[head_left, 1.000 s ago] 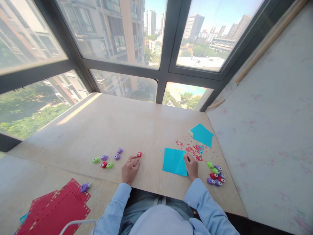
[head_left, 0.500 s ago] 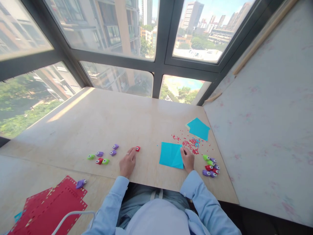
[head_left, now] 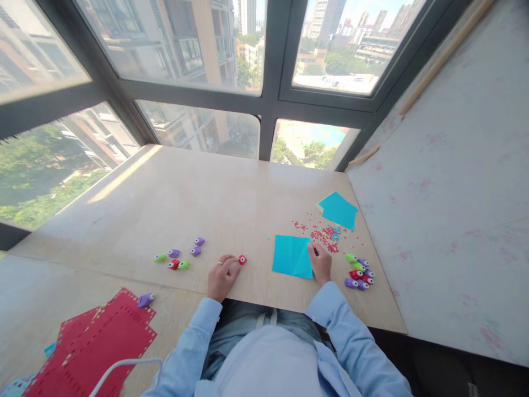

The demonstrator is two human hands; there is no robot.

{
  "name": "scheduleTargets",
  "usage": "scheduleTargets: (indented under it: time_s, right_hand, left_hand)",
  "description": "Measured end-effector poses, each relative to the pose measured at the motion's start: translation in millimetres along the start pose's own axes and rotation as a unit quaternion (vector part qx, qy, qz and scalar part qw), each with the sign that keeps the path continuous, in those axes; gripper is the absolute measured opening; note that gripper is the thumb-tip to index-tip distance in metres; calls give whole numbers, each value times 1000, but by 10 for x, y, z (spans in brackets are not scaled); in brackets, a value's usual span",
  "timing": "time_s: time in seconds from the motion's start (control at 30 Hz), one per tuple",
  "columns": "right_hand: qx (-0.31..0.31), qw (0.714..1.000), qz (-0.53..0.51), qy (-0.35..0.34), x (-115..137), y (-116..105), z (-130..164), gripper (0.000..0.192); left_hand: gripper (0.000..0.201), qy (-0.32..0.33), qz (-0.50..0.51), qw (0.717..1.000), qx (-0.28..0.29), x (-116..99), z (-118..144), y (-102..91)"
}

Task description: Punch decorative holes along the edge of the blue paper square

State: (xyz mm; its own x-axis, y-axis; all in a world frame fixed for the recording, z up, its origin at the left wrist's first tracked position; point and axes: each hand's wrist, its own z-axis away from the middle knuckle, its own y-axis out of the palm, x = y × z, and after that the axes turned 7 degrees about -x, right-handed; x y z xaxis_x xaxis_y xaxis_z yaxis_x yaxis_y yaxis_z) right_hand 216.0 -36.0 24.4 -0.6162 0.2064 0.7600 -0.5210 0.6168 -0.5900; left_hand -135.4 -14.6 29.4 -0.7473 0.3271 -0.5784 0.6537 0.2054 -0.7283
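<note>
The red punch (head_left: 242,259) sits on the table (head_left: 173,204) at the fingertips of your left hand (head_left: 222,277), at about one o'clock from the knuckles. Your fingers reach out and touch it, but they are not closed round it; the hand lies loose and flat, holding nothing. The punch is small and its long axis runs roughly left to right, with the white button end pointing to three o'clock. Your left hand is much the nearer one; the right is well apart from it, across the blue sheet (head_left: 292,256).

Your right hand (head_left: 320,264) rests on the sheet's right edge, fingers bent onto the paper near its upper right corner. Whether it pinches the edge or only presses on it, I cannot tell.

Nearest you, at seven o'clock, lies red paper (head_left: 99,344) with punched borders, and a purple punch (head_left: 145,300) rests on its top corner. At nine o'clock from your left hand is a loose group of punches (head_left: 179,257), green, purple and red. At four o'clock from your right hand, a tighter cluster (head_left: 359,272) of the same sort lies just beside it.

Farther off, at one o'clock from the sheet, red chips (head_left: 326,234) are scattered, and past them lies a second blue paper (head_left: 338,210). Beyond the table are the windows (head_left: 264,49).
</note>
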Motion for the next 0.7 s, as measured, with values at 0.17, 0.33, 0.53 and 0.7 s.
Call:
scheduleTargets:
  time_s: [0.17,0.33,0.53,0.7]
  right_hand:
    - [4,1000,-7,2,0,4,-8,51]
    - [15,1000,-20,3,2,-1,-12,51]
    - [12,999,-30,7,0,23,-43,51]
    - [15,999,-33,4,14,28,-62,48]
  left_hand:
    - [36,105,-22,994,30,8,-97,3]
    - [28,136,6,982,134,-16,-358,24]
    - [19,0,106,984,144,-240,-616,292]
    - [22,-40,112,984,135,-459,-765,612]
